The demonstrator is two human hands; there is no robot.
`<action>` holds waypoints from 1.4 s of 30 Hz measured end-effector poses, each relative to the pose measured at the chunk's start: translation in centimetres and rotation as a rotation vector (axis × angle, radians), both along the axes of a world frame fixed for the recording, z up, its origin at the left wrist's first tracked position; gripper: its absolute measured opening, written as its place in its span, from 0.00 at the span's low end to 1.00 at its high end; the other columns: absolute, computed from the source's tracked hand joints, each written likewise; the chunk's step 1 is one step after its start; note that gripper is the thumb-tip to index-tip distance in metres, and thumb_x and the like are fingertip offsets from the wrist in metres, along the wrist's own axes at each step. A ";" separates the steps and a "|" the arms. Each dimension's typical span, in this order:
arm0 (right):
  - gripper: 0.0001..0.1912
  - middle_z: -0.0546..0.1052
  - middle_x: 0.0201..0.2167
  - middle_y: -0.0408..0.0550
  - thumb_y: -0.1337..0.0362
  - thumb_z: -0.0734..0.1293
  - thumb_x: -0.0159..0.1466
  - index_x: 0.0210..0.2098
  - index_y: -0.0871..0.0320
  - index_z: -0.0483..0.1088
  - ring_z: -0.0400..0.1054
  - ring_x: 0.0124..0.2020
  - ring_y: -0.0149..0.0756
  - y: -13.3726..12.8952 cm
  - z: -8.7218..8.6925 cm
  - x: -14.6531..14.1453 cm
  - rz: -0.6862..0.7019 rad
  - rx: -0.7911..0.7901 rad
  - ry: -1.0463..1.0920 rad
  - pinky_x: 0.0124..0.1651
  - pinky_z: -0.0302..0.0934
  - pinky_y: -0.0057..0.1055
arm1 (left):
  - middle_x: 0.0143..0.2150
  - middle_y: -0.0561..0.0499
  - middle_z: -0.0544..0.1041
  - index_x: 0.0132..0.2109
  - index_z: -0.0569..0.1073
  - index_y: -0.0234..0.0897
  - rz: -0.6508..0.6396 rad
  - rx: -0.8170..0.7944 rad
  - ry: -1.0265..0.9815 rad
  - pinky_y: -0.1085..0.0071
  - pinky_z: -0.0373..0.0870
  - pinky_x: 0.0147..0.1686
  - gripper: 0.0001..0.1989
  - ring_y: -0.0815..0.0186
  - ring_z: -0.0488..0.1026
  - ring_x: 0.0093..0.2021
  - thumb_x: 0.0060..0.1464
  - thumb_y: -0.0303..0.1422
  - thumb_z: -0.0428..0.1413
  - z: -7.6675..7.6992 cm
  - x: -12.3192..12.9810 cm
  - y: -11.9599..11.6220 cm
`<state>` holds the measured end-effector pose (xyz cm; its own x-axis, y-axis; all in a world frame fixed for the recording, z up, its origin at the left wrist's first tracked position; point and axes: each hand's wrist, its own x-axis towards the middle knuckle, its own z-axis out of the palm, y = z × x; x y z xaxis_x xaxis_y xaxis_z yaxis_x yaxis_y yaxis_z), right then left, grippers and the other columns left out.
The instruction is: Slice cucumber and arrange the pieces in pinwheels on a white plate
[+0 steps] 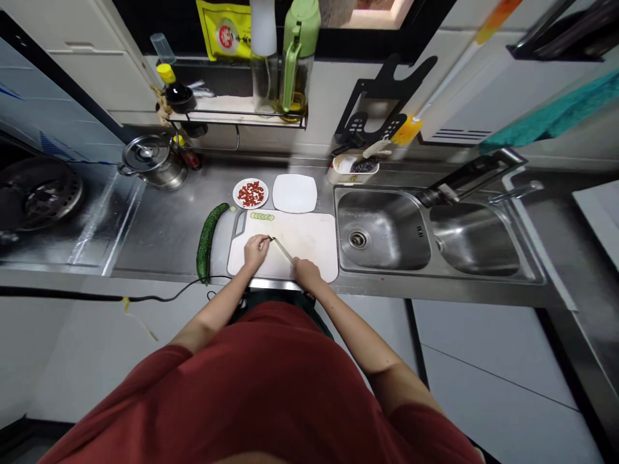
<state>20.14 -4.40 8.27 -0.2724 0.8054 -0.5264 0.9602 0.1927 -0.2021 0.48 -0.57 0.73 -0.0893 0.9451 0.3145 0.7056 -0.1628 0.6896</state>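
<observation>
My right hand [307, 274] is wrapped round the handle of a knife [284, 251], its blade pointing up and left over a white cutting board [309, 235]. My left hand [256, 252] has its fingers drawn together at a small dark green piece of cucumber [271, 238], and the knife's tip is right by it. Most of that piece is hidden by the fingers. Along the board's top left lies a row of overlapping pale green cucumber slices [262, 216]. A long whole cucumber [207, 241] rests on the steel counter left of the board.
Behind the board stand a round plate of chopped red bits [251, 194] and a white square plate [294, 193]. A double steel sink [384, 229] adjoins on the right. Far left are a lidded pot [153, 161] and a wok [39, 193]. A black cable [145, 298] crosses the front edge.
</observation>
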 end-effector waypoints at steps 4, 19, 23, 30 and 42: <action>0.14 0.73 0.40 0.55 0.68 0.53 0.67 0.48 0.59 0.64 0.70 0.41 0.41 -0.1 0.5 0.4 -0.007 0.019 -0.003 0.38 0.59 0.32 | 0.37 0.48 0.77 0.41 0.73 0.38 0.025 -0.043 -0.014 0.68 0.67 0.41 0.08 0.64 0.72 0.39 0.57 0.33 0.52 0.0 0.0 -0.1; 0.20 0.66 0.47 0.55 0.66 0.53 0.68 0.58 0.54 0.61 0.60 0.36 0.38 0.2 0.1 2.5 0.001 0.582 -0.073 0.39 0.47 0.35 | 0.40 0.47 0.76 0.46 0.71 0.35 0.252 -0.167 -0.342 0.71 0.69 0.41 0.13 0.67 0.72 0.39 0.58 0.37 0.49 1.9 -0.9 1.1; 0.19 0.66 0.50 0.55 0.67 0.53 0.68 0.56 0.54 0.62 0.57 0.35 0.37 0.2 -0.7 2.9 0.007 0.686 -0.027 0.39 0.45 0.35 | 0.42 0.46 0.75 0.47 0.72 0.35 0.239 -0.142 -0.288 0.71 0.69 0.39 0.15 0.67 0.72 0.38 0.58 0.39 0.49 4.0 -1.0 1.8; 0.17 0.67 0.50 0.53 0.67 0.55 0.67 0.54 0.54 0.64 0.56 0.34 0.36 0.2 -1.2 2.8 0.051 0.773 0.016 0.38 0.45 0.34 | 0.44 0.48 0.76 0.47 0.75 0.40 -0.326 -0.249 0.094 0.64 0.64 0.50 0.14 0.61 0.69 0.46 0.55 0.40 0.54 8.8 1.6 2.1; 0.17 0.68 0.47 0.52 0.67 0.58 0.65 0.52 0.55 0.66 0.57 0.33 0.36 -0.4 -1.7 3.8 0.070 0.771 -0.002 0.38 0.45 0.34 | 0.36 0.51 0.76 0.35 0.76 0.40 -0.383 -0.335 0.091 0.67 0.65 0.45 0.06 0.64 0.70 0.41 0.51 0.35 0.56 8.0 3.4 2.0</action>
